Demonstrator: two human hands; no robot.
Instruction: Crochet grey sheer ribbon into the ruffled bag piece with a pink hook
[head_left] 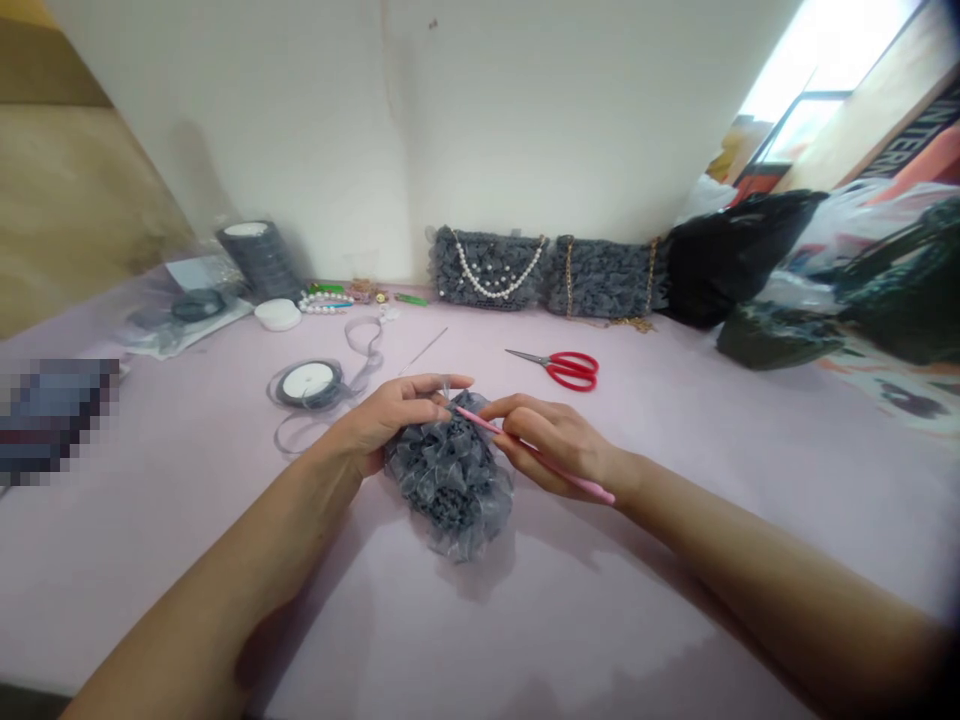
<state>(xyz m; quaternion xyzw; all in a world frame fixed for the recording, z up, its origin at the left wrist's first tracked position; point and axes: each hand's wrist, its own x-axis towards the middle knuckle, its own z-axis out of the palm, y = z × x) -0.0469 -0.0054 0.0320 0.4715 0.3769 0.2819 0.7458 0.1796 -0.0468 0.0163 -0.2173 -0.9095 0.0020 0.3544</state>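
Observation:
My left hand [401, 412] grips the upper edge of a dark grey, ruffled crochet piece [454, 480] made with sheer ribbon. A pink crochet hook [555, 468] is held pen-like in my right hand [559, 440], its tip at the top of the piece between both hands. The hook's tip itself is hidden among the ruffles and fingers. Grey organza ribbon [365, 345] runs in loose loops from a spool [309, 382] lying flat to the left of my left hand. Beyond the hands lie red-handled scissors [562, 367] and a thin needle-like rod [425, 350].
Two finished-looking grey ruffled bags, one with a pearl strand [495, 292] and one with a gold chain [568, 275], stand against the wall. A black plastic bag [739, 255] sits at right. Stacked ribbon spools [259, 262], a white disc [277, 315] and beads [324, 302] are at back left.

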